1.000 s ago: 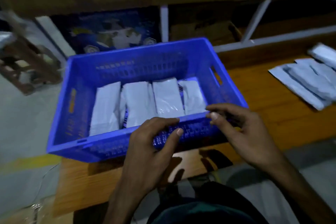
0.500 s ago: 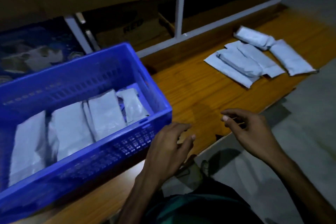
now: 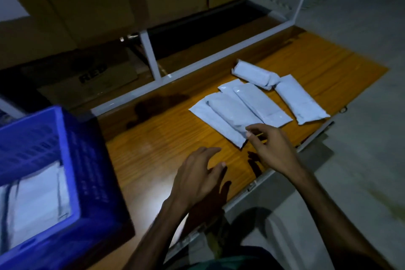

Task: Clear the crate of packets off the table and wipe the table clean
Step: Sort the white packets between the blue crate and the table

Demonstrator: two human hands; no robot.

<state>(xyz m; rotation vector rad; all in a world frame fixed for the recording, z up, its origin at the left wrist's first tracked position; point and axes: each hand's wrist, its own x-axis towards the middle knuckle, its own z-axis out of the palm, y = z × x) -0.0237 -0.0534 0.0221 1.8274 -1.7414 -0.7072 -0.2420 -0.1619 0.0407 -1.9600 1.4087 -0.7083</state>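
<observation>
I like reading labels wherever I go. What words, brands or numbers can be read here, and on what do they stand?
"RED": dark print on the brown cardboard box lying under the white metal shelf frame; any further letters are too dim to read.
Pale plastic packets on the orange wooden table: no print legible.
Blue plastic crate: raised marks on its wall, too blurred to read.

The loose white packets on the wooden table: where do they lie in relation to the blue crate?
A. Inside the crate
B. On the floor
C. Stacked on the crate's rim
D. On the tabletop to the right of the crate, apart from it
D: the loose packets lie flat on the table, with bare wood between them and the blue crate at the left.
</observation>
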